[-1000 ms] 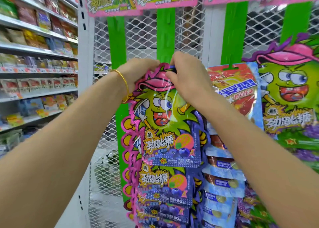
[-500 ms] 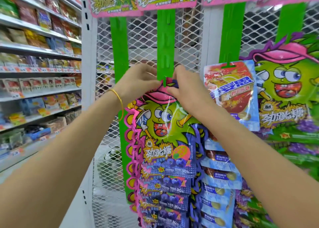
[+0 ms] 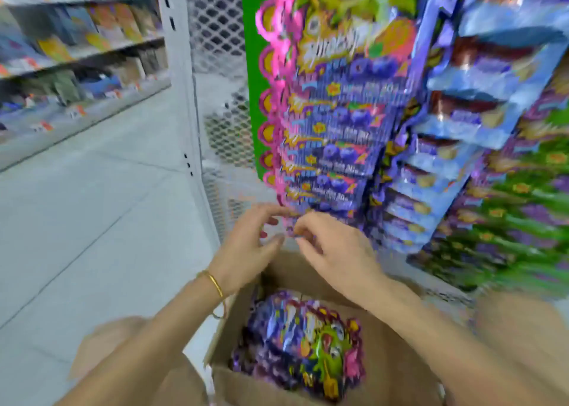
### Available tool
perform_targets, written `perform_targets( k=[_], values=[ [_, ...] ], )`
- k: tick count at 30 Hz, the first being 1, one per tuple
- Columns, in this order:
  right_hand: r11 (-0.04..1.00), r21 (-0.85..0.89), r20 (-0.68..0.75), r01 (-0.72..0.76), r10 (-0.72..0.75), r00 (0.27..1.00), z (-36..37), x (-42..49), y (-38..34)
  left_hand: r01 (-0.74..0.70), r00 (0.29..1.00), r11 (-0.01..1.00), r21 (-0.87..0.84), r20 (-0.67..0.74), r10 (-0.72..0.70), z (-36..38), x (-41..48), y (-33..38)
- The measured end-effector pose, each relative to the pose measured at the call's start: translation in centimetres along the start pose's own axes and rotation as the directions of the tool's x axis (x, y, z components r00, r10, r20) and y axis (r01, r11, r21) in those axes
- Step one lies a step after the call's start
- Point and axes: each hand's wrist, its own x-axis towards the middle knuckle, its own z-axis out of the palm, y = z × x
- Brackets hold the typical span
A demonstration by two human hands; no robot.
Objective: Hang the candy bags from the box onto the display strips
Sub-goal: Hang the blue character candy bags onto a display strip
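Head view, blurred. Store shelves (image 3: 77,51) stand at far left. Left hand (image 3: 246,245), a bracelet (image 3: 215,284) at its wrist, hovers with loosely curled fingers and holds nothing. Candy bags (image 3: 301,344) lie in the cardboard box (image 3: 255,387) below both hands. Right hand (image 3: 335,251) curls at the lowest of the hanging bags (image 3: 332,147); whether it pinches one cannot be told.

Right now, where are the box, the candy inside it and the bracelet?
box (image 3: 246,390): head view, outer front wall.
candy bags (image 3: 308,338): head view, top bag's middle.
bracelet (image 3: 215,283): head view, gold band on wrist.
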Motion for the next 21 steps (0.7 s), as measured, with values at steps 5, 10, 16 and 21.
perform_targets(
  k=[5, 10, 16, 21],
  values=[
    [0.933, -0.075, 0.523, -0.351, 0.337, 0.783, 14.6, -4.9, 9.6, 0.188, 0.939, 0.955, 0.229, 0.241, -0.243, 3.0, -3.1, -7.4],
    [0.93, -0.189, 0.709, -0.315, 0.351, 0.612, 25.4, -7.2, 14.5, 0.205, 0.901, 0.919, 0.336, 0.301, -0.311, 3.9, -3.5, -10.3],
    [0.91, -0.411, 0.77, 0.049, 0.318, 0.553, 29.7, -6.9, 16.0, 0.249, 0.875, 0.912, 0.326, 0.327, -0.356, 4.1, -3.1, -11.6],
    [0.783, -0.559, 0.745, 0.273, 0.329, 0.581, 31.2, -7.0, 15.6, 0.298, 0.875, 0.909, 0.29, 0.299, -0.382, 4.2, -3.0, -11.9]
  ],
)
